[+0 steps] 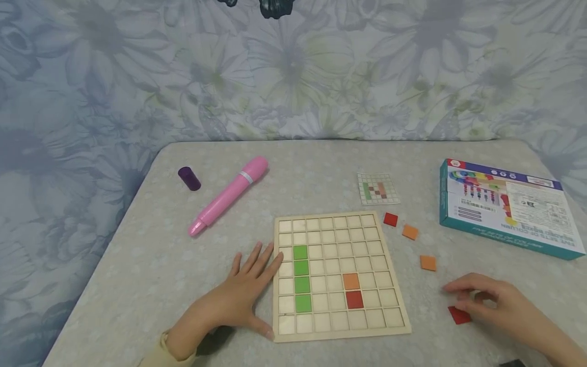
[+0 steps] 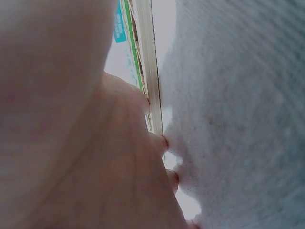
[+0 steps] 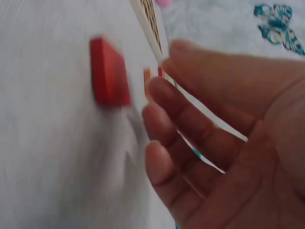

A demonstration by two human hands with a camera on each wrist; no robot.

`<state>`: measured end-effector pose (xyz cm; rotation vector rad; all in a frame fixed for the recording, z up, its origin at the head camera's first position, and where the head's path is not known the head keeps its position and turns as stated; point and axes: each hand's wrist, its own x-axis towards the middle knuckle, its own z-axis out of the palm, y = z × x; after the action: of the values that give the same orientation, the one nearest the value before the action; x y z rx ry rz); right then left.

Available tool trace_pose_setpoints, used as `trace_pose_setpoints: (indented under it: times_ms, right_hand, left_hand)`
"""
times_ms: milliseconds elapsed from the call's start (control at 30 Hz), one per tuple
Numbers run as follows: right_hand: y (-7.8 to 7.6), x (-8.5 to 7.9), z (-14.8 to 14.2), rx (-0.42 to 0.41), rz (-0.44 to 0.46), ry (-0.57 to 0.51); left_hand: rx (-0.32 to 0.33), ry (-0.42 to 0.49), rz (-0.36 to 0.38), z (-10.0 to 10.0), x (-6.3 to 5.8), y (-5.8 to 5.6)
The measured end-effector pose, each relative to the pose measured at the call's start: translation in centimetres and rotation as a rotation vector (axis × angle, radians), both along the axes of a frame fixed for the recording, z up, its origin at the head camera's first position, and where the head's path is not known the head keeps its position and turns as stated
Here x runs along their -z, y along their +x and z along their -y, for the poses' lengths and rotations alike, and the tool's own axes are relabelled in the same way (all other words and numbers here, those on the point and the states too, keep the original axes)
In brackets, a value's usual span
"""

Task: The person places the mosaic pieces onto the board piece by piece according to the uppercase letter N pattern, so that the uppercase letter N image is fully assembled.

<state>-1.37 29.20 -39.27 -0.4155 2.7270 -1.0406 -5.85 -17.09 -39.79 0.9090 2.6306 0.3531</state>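
Note:
A wooden grid board (image 1: 341, 336) lies in front of me. Several green tiles (image 1: 301, 284) form a column in it, and an orange tile (image 1: 350, 281) sits just above a red tile (image 1: 354, 299) towards the right. My left hand (image 1: 240, 298) has its fingers spread, with fingertips and thumb against the board's left edge. Over on the right, my right hand (image 1: 502, 306) hovers with loosely bent fingers beside a loose red tile (image 1: 459, 315). In the right wrist view that red tile (image 3: 110, 74) lies apart from the fingertips, and nothing is between them.
Between board and right hand lie another red tile (image 1: 391, 219) and two orange tiles (image 1: 428, 263). A small pattern card (image 1: 378, 188) is behind the board. The game box (image 1: 509, 209) lies at right; a pink pen-shaped object (image 1: 229, 198) and purple cylinder (image 1: 189, 178) lie at left.

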Motion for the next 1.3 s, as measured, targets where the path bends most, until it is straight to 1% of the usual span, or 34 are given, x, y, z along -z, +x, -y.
trace_pose_setpoints:
  times_ms: [133,200,333,433,500,600,667,767,833,867,967,1000,1067,1167,1300]
  right_hand:
    - [0.6,1.1,-1.6,-0.04,-0.02,0.066]
    - [0.7,1.5,-1.7,-0.052,-0.046,0.091]
    - [0.8,1.7,-1.5,-0.058,-0.07,0.12]
    - [0.6,1.5,-1.0,-0.029,-0.071,0.142]
    - [0.4,1.3,-0.4,0.006,-0.064,0.166]
    - [-0.2,0.6,0.7,0.065,-0.042,0.206]
    - [-0.9,0.1,1.5,0.077,-0.033,0.214]
    - [-1.9,-0.9,3.0,0.066,-0.043,0.16]
    - [-2.7,-1.3,4.4,0.042,-0.068,0.084]
    - [-3.1,-1.5,5.3,0.036,-0.063,0.041]
    - [-4.1,-1.6,8.4,0.007,-0.062,-0.107]
    - [-4.5,-1.5,9.4,-0.005,-0.047,-0.155]
    - [-5.1,-1.3,11.4,-0.021,-0.01,-0.216]
    - [-5.9,-0.8,13.8,-0.057,0.022,-0.246]
    - [-6.7,-0.2,15.8,-0.085,0.021,-0.218]
  left_hand:
    - [-0.009,0.0,0.005,0.2,0.1,0.1]
    - [-0.009,0.004,0.003,0.2,0.1,0.1]
    - [-0.006,0.006,0.004,0.1,0.0,0.0]
    - [-0.003,0.005,0.009,0.0,-0.2,0.0]
    - [-0.004,0.005,0.011,0.1,-0.3,0.0]
    - [-0.004,0.004,0.011,0.1,-0.3,0.0]
    - [-0.003,0.005,0.012,0.1,-0.3,0.1]
    - [0.001,0.009,0.011,0.1,-0.2,0.1]
    - [0.001,0.005,0.005,0.1,-0.1,0.1]
    - [0.001,0.006,0.003,0.1,-0.1,0.1]
    - [0.003,0.004,-0.002,0.2,0.0,0.1]
    - [0.004,0.003,-0.003,0.2,0.0,0.1]
    - [0.007,0.006,-0.001,0.3,0.1,0.1]
    - [0.008,0.009,0.0,0.3,0.1,0.1]
    - [0.012,0.008,-0.005,0.2,0.0,0.1]
